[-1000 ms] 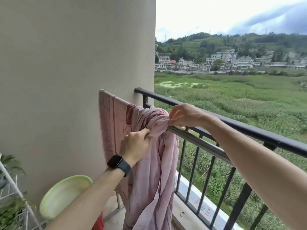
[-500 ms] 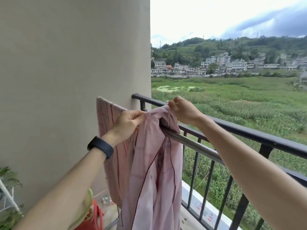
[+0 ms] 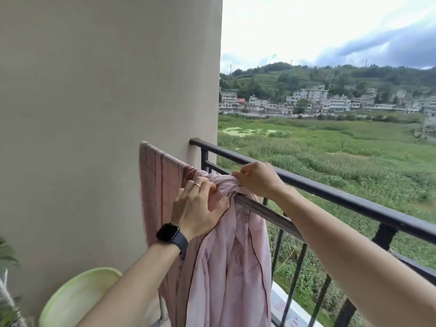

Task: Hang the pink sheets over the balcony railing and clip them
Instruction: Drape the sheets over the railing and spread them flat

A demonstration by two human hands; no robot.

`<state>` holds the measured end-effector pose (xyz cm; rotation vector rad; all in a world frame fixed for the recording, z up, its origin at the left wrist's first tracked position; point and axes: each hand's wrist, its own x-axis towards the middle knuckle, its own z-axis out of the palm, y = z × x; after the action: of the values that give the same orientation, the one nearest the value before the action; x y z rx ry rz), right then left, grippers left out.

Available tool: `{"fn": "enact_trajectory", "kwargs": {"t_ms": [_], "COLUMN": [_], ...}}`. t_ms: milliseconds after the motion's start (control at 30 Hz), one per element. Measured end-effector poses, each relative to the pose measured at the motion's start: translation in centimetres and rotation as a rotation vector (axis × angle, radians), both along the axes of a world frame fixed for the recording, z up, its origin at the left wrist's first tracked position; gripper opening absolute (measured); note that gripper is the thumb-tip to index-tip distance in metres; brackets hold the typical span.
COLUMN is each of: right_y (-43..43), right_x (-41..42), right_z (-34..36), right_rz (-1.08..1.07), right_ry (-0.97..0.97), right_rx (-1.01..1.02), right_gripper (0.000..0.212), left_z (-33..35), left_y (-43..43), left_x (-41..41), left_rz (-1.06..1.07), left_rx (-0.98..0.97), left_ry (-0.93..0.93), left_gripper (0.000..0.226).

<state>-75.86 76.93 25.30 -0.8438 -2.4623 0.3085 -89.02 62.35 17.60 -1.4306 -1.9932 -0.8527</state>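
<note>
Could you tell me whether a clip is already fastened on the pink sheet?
No, no clip shows on the pink sheet; the left hand and right hand grip it bunched.

A bunched pink sheet [image 3: 226,267] hangs over the silver rail [image 3: 271,212], beside a striped pink sheet [image 3: 158,185].

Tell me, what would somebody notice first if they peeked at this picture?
Probably the bunched pink sheet in the middle, hanging over a silver rail just inside the black balcony railing. The left hand and right hand both pinch its gathered top. Bottom left sits a pale green basin.
</note>
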Motion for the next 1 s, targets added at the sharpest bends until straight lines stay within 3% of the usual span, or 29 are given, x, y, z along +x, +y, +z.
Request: {"fn": "enact_trajectory", "kwargs": {"t_ms": [67,100,167,267,333,500,700,867,1000], "right_y": [-0.7,-1.2,-2.4,-3.9,-4.7,-5.8,-5.6,-6.8,-8.1], "right_x": [1.1,1.8,2.8,2.9,2.3,3.3,9.4,16.3,22.3], "right_z": [0.3,0.5,0.8,0.1,-0.4,0.6,2.6,4.6,5.1], "right_rz": [0.071,0.103,0.16,0.138,0.085,0.037,-0.129,-0.311,-0.33], "right_ry": [0.02,0.014,-0.018,-0.117,-0.154,-0.111,-0.217,-0.377,-0.372], "right_rx": [-0.114,-0.161,-0.226,0.037,0.265,0.495,0.463,0.243,0.071], "right_gripper": [0.03,0.018,0.039,0.054,0.05,0.038,0.027,0.034,0.021], "left_z": [0.3,0.6,1.2,3.1,4.8,7.8,9.0,8.7,8.4], "left_y": [-0.4,-0.6,-1.0,-1.7,-2.4,-4.3,-4.7,-4.2,-5.0], "left_x": [0.0,0.0,-0.2,-0.4,0.2,3.6,7.5,12.8,20.1], "left_rz": [0.049,0.07,0.093,0.043,0.026,0.038,-0.071,-0.198,-0.343], "left_rx": [-0.077,-0.11,-0.125,-0.09,-0.03,0.099,0.132,0.059,-0.021], "left_ry": [0.172,0.242,0.376,0.454,0.471,0.484,0.381,0.312,0.207], "left_gripper": [0.067,0.065,0.044,0.033,0.031,0.04,0.032,0.035,0.033]}}
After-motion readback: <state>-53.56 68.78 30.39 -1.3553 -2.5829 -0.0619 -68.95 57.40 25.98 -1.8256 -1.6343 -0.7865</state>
